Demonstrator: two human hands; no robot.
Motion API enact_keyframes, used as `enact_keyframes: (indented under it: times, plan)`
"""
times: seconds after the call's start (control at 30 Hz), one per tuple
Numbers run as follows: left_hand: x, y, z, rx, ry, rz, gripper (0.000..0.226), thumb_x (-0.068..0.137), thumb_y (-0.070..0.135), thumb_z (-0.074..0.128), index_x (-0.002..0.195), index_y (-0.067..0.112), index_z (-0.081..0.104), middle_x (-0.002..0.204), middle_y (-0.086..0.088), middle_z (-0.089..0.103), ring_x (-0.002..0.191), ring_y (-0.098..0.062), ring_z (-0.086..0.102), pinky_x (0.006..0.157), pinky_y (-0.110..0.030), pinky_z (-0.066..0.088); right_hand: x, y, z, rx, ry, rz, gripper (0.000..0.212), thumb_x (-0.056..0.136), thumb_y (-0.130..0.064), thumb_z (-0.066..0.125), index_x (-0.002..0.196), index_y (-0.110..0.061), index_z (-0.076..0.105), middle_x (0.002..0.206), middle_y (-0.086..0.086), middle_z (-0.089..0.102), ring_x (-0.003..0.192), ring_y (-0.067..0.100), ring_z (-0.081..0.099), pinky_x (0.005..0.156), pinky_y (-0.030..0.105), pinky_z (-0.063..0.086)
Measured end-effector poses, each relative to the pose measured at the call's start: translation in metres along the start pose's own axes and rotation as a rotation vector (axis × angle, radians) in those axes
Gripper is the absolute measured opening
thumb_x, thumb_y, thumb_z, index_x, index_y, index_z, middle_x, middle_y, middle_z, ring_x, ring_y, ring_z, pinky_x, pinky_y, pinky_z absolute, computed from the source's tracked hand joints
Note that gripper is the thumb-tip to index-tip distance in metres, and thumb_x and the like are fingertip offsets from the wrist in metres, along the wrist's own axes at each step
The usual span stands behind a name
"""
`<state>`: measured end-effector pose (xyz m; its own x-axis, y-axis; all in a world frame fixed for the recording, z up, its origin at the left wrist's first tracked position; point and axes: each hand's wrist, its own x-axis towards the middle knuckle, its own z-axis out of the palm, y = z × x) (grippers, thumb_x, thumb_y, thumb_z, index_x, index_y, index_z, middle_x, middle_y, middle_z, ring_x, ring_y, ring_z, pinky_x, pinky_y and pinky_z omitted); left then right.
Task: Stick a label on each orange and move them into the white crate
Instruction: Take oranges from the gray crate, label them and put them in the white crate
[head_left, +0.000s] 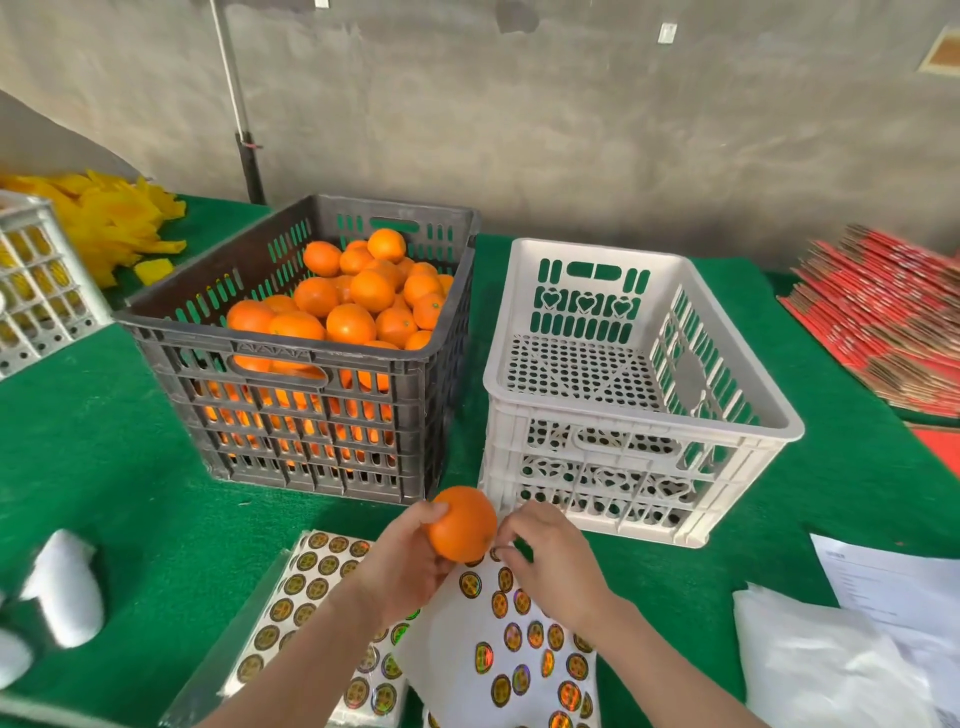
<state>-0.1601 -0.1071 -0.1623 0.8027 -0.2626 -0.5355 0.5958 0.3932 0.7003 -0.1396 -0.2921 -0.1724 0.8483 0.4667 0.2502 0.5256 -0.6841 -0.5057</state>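
I can read no text: print on the white paper sheet and the round gold holographic stickers is blurred.

A table covered in green felt carries everything. Just beyond the left hand stands a dark grey slotted plastic crate; just beyond the right hand, a white perforated plastic crate. Under both hands lie white sheets of round gold holographic stickers. Right of the right hand lie a white plastic bag and a printed paper sheet, farther off a stack of red cardboard. Far left of the left hand sit loose yellow pieces and a white grid crate.
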Motion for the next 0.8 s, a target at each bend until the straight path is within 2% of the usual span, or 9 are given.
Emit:
enact_keyframes:
  times: [0.1,0.13,0.2,0.3,0.4,0.5,0.57,0.67,0.8]
  plan:
    - [0.002,-0.001,-0.001,0.016,0.013,-0.007,0.118,0.017,0.046,0.09,0.123,0.017,0.049,0.108,-0.021,0.067,0.099,-0.037,0.062,0.082,-0.043,0.05,-0.002,0.0,-0.003,0.029,0.05,0.035,0.01,0.086,-0.006,0.064,0.076,-0.009,0.062,0.078,-0.001,0.06,0.078,0.001,0.051,0.074,0.02,0.044]
    - [0.002,-0.001,-0.003,0.03,0.024,-0.004,0.115,0.022,0.045,0.088,0.126,0.017,0.047,0.11,-0.02,0.066,0.1,-0.037,0.062,0.082,-0.043,0.05,-0.003,0.001,-0.005,0.07,0.084,0.087,0.014,0.085,-0.003,0.064,0.073,-0.009,0.06,0.073,-0.003,0.058,0.074,-0.003,0.051,0.072,0.013,0.041]
    - [0.002,-0.003,-0.006,0.067,0.059,0.017,0.108,0.034,0.044,0.079,0.132,0.016,0.043,0.118,-0.019,0.061,0.106,-0.035,0.059,0.087,-0.044,0.049,-0.005,0.003,-0.007,0.193,0.148,0.241,0.018,0.086,-0.002,0.064,0.071,-0.011,0.059,0.07,-0.006,0.058,0.072,-0.005,0.055,0.066,0.009,0.041]
    - [-0.001,-0.005,-0.008,0.199,0.105,0.104,0.099,0.044,0.044,0.074,0.133,0.014,0.043,0.133,-0.015,0.051,0.122,-0.033,0.047,0.11,-0.049,0.032,-0.004,0.003,-0.012,0.44,0.177,0.526,0.018,0.088,-0.008,0.063,0.073,-0.017,0.063,0.08,-0.004,0.065,0.079,0.007,0.059,0.072,0.015,0.047]
    - [-0.006,-0.004,-0.009,0.244,0.106,0.212,0.102,0.038,0.043,0.077,0.128,0.006,0.05,0.128,-0.018,0.055,0.116,-0.033,0.052,0.104,-0.046,0.039,-0.002,-0.01,-0.022,0.866,0.22,0.688,0.018,0.089,-0.006,0.061,0.073,-0.012,0.066,0.086,0.0,0.07,0.09,0.018,0.065,0.079,0.029,0.052]
    - [-0.011,0.002,-0.003,0.201,0.021,0.268,0.089,0.041,0.029,0.083,0.123,0.01,0.053,0.125,-0.018,0.057,0.112,-0.032,0.057,0.093,-0.037,0.048,0.003,-0.03,-0.032,1.152,0.247,0.675,0.011,0.089,-0.005,0.059,0.08,-0.008,0.063,0.097,0.011,0.071,0.097,0.022,0.065,0.083,0.033,0.051]
    - [-0.012,0.006,0.004,0.253,-0.005,0.323,0.089,0.045,0.021,0.083,0.127,0.018,0.05,0.127,-0.014,0.055,0.114,-0.032,0.055,0.096,-0.041,0.047,0.006,-0.042,-0.037,1.233,0.243,0.631,0.009,0.088,-0.006,0.059,0.082,-0.008,0.065,0.104,0.014,0.069,0.101,0.023,0.064,0.09,0.036,0.05]
    - [-0.016,0.015,0.014,0.236,-0.051,0.362,0.087,0.049,0.017,0.084,0.129,0.023,0.051,0.126,-0.013,0.055,0.113,-0.034,0.057,0.097,-0.045,0.049,0.011,-0.055,-0.047,1.221,0.208,0.522,0.018,0.086,-0.007,0.059,0.075,-0.013,0.072,0.103,0.009,0.071,0.1,0.02,0.065,0.092,0.036,0.05]
    - [-0.02,0.024,0.016,0.198,-0.117,0.332,0.104,0.037,0.039,0.096,0.128,0.018,0.05,0.121,-0.016,0.057,0.095,-0.029,0.067,0.077,-0.031,0.055,0.016,-0.065,-0.059,1.009,0.167,0.378,0.028,0.087,-0.01,0.061,0.063,-0.022,0.069,0.106,-0.005,0.069,0.1,0.011,0.063,0.081,0.023,0.049]
